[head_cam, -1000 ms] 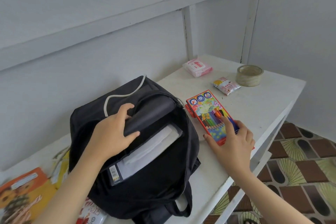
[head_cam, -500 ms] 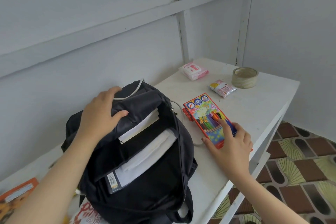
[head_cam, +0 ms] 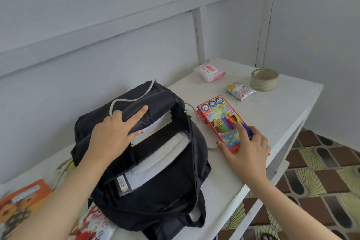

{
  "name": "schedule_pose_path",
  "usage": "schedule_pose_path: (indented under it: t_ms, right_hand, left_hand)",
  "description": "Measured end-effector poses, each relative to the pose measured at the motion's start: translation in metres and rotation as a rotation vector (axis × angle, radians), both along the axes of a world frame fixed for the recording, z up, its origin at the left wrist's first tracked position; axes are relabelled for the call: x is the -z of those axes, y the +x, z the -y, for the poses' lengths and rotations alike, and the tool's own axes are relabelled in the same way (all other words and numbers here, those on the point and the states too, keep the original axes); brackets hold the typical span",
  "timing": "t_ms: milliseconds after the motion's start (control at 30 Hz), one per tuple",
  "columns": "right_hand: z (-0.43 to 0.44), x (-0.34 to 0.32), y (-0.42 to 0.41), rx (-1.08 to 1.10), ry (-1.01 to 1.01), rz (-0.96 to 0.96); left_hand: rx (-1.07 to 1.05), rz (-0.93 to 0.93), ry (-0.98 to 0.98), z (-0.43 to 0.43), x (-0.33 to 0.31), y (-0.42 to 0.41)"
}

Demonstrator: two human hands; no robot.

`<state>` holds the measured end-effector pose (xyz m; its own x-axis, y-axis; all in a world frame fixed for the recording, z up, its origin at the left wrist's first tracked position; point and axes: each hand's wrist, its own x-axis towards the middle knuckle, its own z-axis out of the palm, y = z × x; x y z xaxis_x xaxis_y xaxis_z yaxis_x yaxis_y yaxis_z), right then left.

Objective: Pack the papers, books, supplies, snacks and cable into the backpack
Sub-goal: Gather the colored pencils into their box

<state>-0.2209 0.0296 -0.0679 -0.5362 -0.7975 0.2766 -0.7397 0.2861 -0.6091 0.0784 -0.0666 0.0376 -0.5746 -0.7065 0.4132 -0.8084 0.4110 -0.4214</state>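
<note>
A black backpack (head_cam: 161, 197) lies open on the white table (head_cam: 282, 115). White papers (head_cam: 155, 129) and a book with a barcode (head_cam: 126, 183) sit inside its compartments. My left hand (head_cam: 115, 132) grips the backpack's rear panel, index finger on top and thumb under the edge, holding the mouth open. A box of coloured pencils (head_cam: 218, 115) lies right of the bag. My right hand (head_cam: 245, 146) holds its near end, thumb on the left side, fingers over the top and right edge. A white cable (head_cam: 118, 102) runs over the bag's top and down beside it.
A pink packet (head_cam: 209, 72), a small snack pack (head_cam: 240, 90) and a roll of tape (head_cam: 264, 79) sit at the table's far right. An orange book (head_cam: 19, 204) and a red magazine (head_cam: 93, 224) lie at the near left. The table's front edge drops to a tiled floor (head_cam: 321, 181).
My left hand moved up the backpack's rear panel and pulled it back, opening the mouth wider and uncovering a second stack of papers. My right hand stayed on the pencil box.
</note>
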Motion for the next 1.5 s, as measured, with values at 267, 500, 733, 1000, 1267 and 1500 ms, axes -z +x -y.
schedule_pose_path:
  t_ms: [267, 500, 733, 1000, 1267, 1500]
  right_hand:
    - [-0.008, -0.011, -0.003, -0.033, 0.029, 0.02]
    - [-0.024, -0.043, 0.006, -0.111, -0.041, 0.142]
    - [-0.031, -0.08, 0.034, -0.337, -0.065, 0.026]
    - [0.022, -0.095, 0.076, -0.499, 0.052, -0.216]
    - [0.062, -0.092, 0.115, -0.536, 0.099, -0.336]
    - [0.041, -0.084, 0.093, -0.675, 0.182, -0.244]
  left_hand:
    - [0.063, -0.099, 0.119, 0.011, -0.028, -0.01]
    - [0.021, -0.203, 0.162, 0.013, -0.057, -0.034]
    - [0.06, -0.289, 0.149, 0.018, -0.064, -0.038]
    - [0.092, -0.335, 0.11, 0.017, -0.068, -0.031]
    - [0.116, -0.32, 0.181, 0.021, -0.066, -0.022]
    - [0.111, -0.313, 0.173, 0.02, -0.062, -0.018]
